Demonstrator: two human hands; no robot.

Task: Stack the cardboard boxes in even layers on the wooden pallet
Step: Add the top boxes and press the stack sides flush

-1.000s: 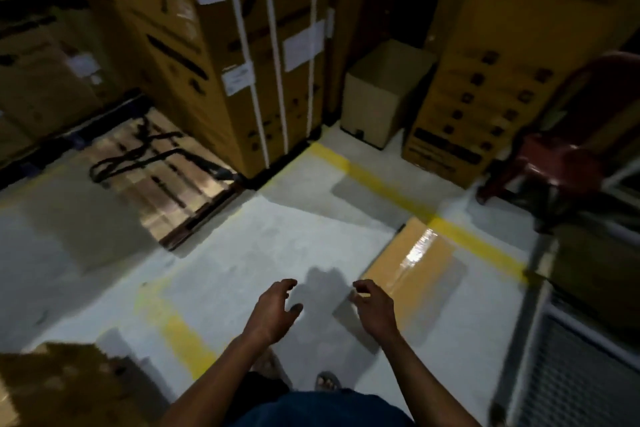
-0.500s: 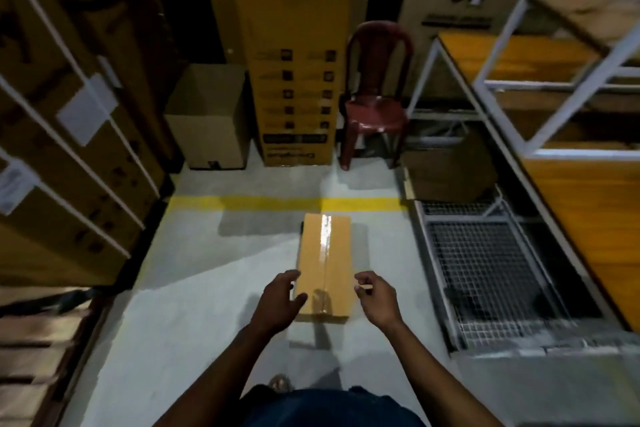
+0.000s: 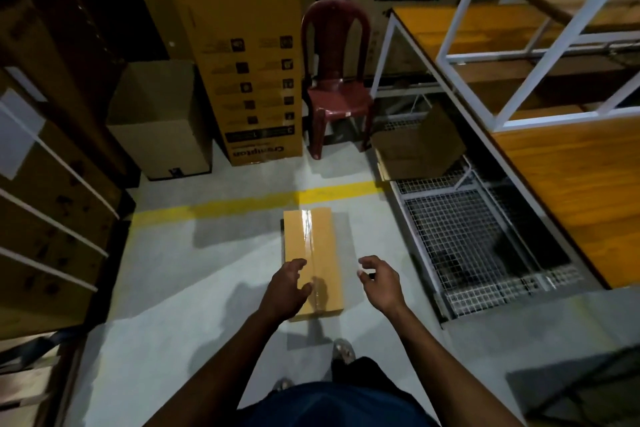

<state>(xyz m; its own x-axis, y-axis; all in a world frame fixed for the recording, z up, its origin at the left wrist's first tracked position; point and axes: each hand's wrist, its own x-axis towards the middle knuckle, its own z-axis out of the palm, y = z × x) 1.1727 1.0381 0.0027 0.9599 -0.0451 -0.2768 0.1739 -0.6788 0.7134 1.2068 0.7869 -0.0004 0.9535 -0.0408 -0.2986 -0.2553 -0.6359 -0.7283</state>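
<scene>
On the concrete floor [image 3: 166, 274] lay a taped cardboard box [image 3: 323, 243]; above it, the left hand [image 3: 287, 288] and right hand [image 3: 381, 282] hovered with loosely spread fingers, holding nothing.

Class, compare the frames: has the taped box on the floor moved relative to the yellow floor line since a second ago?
No. The taped box lies just on the near side of the yellow floor line in every frame; only the camera has turned.
</scene>
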